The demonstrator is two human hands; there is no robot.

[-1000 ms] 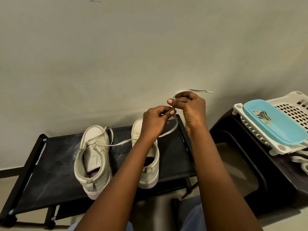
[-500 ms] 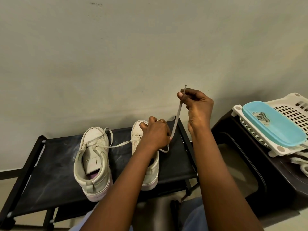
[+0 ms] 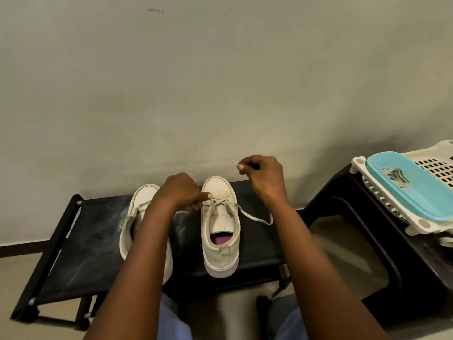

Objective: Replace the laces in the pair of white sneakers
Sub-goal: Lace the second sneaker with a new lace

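- A low black surface (image 3: 81, 246) stands against a plain pale wall (image 3: 220, 82), on a pale floor (image 3: 14, 278).
- 2 white sneakers sit on it side by side, toes to the wall: the left-side sneaker (image 3: 144, 200), partly behind a forearm, and the right-side sneaker (image 3: 220, 231), its heel at the near edge.
- The left hand (image 3: 182, 193) pinches the lace (image 3: 257, 219) at the right-side sneaker's front eyelets, fingers curled together.
- The right hand (image 3: 266, 177), raised near the wall, has its fingers clamped on the lace tip; slack loops over the surface beside the shoe.
- Bare surface stretches left of the shoes.
- Just beside the surface's right end, a dark stool (image 3: 367, 253) carries a white slotted basket (image 3: 436, 165) and a blue tray (image 3: 421, 200).
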